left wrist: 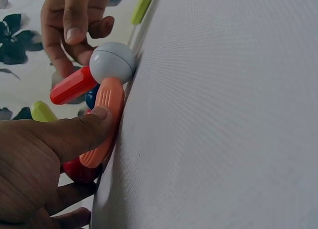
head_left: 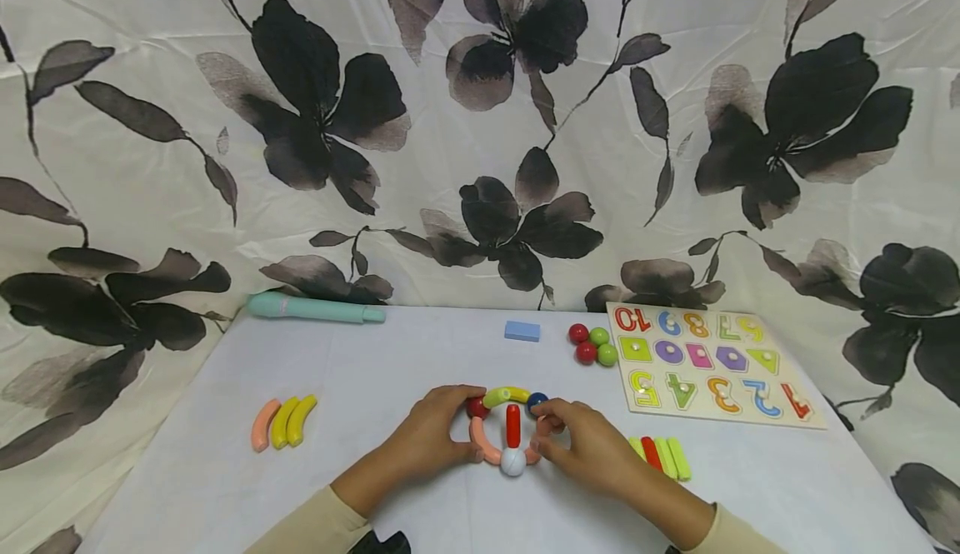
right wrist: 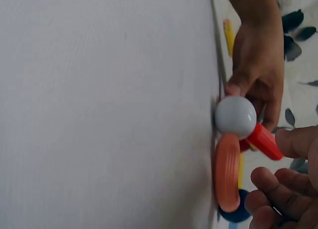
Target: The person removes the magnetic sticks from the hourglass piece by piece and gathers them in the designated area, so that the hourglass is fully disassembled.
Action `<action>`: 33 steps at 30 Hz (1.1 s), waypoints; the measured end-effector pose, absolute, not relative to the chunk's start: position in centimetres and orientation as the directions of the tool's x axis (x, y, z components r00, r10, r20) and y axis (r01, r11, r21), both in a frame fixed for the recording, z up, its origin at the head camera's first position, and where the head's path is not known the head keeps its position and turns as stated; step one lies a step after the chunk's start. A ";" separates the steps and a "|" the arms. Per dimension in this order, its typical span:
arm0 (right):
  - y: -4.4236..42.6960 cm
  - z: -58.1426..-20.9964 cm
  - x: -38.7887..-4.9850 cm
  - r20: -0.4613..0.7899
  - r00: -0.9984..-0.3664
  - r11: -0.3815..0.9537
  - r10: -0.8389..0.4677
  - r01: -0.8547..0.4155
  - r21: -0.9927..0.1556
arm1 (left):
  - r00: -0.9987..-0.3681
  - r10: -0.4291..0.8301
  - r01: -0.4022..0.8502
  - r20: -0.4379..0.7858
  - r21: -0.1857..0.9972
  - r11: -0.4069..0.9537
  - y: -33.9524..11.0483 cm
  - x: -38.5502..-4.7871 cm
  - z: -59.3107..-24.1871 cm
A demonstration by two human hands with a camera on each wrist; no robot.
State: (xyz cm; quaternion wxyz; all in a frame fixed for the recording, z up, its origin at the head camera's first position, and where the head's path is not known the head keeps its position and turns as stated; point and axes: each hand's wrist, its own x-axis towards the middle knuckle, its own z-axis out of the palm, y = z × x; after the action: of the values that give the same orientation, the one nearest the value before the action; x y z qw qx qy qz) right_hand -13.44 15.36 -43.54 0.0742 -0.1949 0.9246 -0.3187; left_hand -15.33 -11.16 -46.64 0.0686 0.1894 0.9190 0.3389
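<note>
A ring of joined pieces lies on the white table: white ball (head_left: 513, 461), two curved orange pieces (left wrist: 108, 120), red ball (head_left: 477, 406), green and yellow curved pieces (head_left: 517, 393), and blue ball (right wrist: 236, 209). From the white ball a red stick (head_left: 513, 426) points inward. My left hand (head_left: 426, 439) grips the ring's left side, thumb on the orange piece (head_left: 484, 441), fingers by the red ball. On the other side my right hand (head_left: 596, 452) has its fingers loosely bent beside the blue ball, thumb apart from them; contact is hard to tell.
Left on the table are orange and yellow curved pieces (head_left: 285, 422). A mint-green tube (head_left: 315, 308) and a blue block (head_left: 522, 331) lie at the back. Rightward are red and green balls (head_left: 587, 353), a number board (head_left: 697, 354) and green and red sticks (head_left: 677, 459).
</note>
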 end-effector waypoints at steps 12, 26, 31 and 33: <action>13.1 -44.5 -13.7 -0.063 -0.902 0.653 -0.427 -0.259 -0.712 | -0.913 0.407 0.321 0.019 0.649 0.690 -11.3 -15.4 -46.7; 12.5 -44.7 -13.6 -0.084 -0.899 0.618 -0.431 -0.226 -0.753 | -0.908 0.417 0.344 0.046 0.648 0.679 -11.4 -15.5 -47.0; 12.4 -44.6 -13.5 -0.056 -0.900 0.618 -0.432 -0.250 -0.745 | -0.909 0.413 0.343 0.050 0.652 0.676 -11.4 -15.6 -47.0; 12.4 -44.6 -13.5 -0.049 -0.900 0.618 -0.433 -0.257 -0.743 | -0.910 0.412 0.343 0.051 0.652 0.676 -11.4 -15.6 -47.0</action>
State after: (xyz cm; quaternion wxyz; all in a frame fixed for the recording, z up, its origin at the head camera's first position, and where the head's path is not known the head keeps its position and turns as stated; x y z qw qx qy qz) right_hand -13.46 12.41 -44.61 0.1124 -0.1932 0.8925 -0.3918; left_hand -15.60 -11.37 -46.99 0.0500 0.2065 0.9141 0.3455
